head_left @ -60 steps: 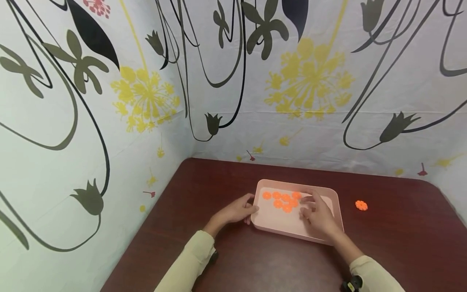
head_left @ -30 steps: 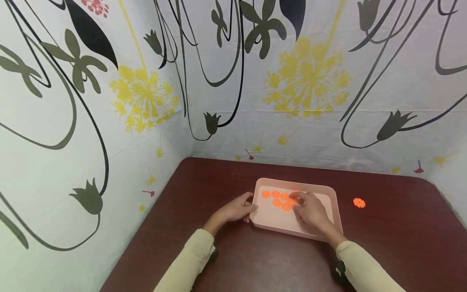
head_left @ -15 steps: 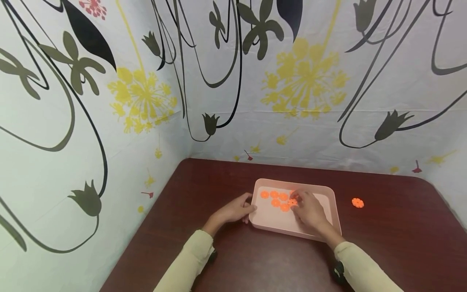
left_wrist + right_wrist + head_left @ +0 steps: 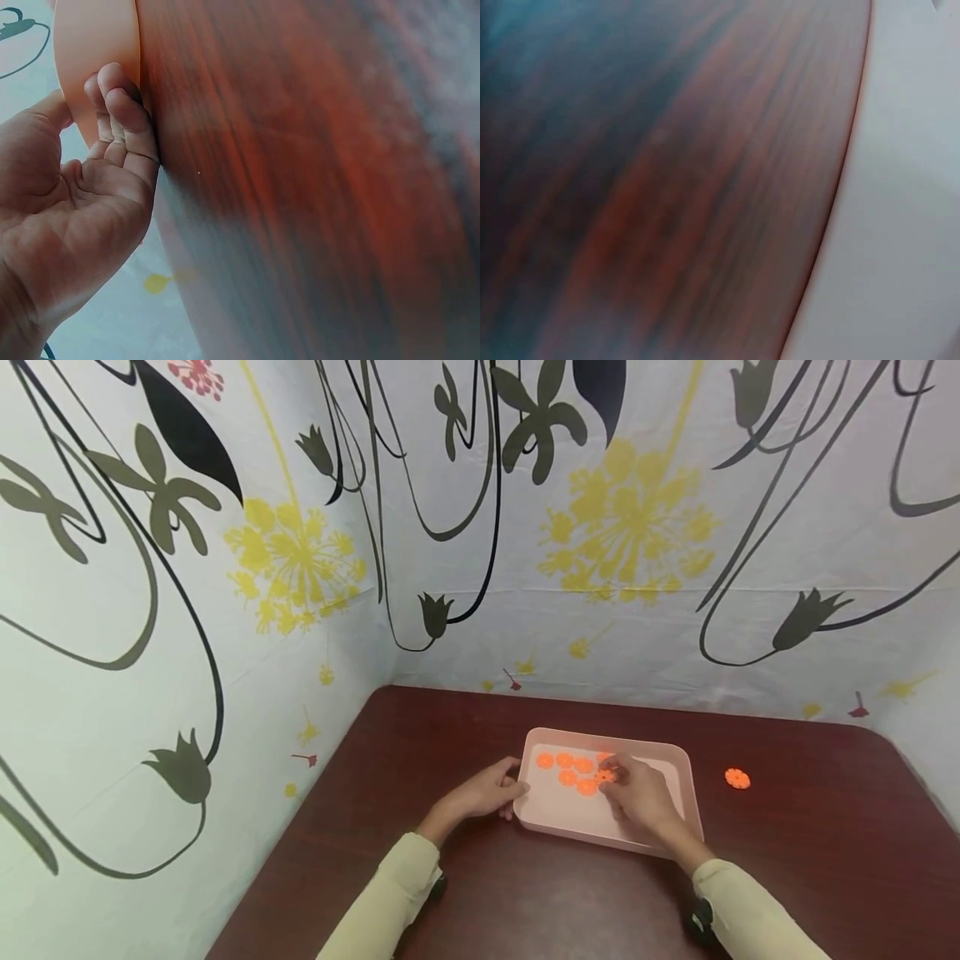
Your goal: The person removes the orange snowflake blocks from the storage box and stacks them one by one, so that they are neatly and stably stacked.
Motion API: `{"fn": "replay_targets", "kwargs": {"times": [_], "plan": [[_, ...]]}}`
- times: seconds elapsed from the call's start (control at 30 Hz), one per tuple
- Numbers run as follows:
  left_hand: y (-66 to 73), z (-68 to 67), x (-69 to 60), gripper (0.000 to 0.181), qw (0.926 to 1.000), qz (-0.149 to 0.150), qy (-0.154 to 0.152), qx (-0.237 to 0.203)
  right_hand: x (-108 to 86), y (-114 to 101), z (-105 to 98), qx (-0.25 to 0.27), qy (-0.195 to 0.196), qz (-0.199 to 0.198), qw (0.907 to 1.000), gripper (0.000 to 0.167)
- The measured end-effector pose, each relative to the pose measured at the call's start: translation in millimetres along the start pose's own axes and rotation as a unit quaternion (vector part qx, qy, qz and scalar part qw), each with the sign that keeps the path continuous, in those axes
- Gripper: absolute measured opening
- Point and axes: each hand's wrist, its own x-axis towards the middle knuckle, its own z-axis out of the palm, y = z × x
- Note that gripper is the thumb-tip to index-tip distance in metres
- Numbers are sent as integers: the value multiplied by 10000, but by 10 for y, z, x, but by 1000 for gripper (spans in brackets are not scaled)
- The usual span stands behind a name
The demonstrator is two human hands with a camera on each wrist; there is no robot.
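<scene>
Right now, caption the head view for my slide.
Left hand holding a pink tray, right hand at orange flower-shaped pieces inside, another piece on the dark table.

Here's the dark red-brown table (image 4: 487, 893), and beyond its edges 2 big yellow blooms (image 4: 630, 518) burst across pale wall covering (image 4: 480, 643)!

At the centre right of the head view, the fingers (image 4: 619, 763) of the right hand (image 4: 641, 792) partly hide the far orange piece (image 4: 603, 757); whether they pinch the near orange piece (image 4: 603, 775) is too small to tell. The left sleeve (image 4: 384, 893), right sleeve (image 4: 757, 910) and bench (image 4: 540, 893) run off the lower edge. At upper left of the left wrist view, the top edge cuts the tray (image 4: 97, 41), which hides the left hand's (image 4: 82, 195) thumb tip. The right wrist view is blurred.
</scene>
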Motion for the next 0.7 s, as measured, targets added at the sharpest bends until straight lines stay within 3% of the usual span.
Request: {"fn": "replay_targets", "kwargs": {"times": [0.2,0.47,0.7], "plan": [[3,7,-19,52,10000,49,22,44,6,36,-25,824,-229,483,9952,34],[24,15,-22,51,9998,-160,129,76,-15,58,-67,1417,-450,948,9843,41],[52,10,-35,48,9998,-179,118,49,-41,80,-141,1780,-297,969,9788,40]]}}
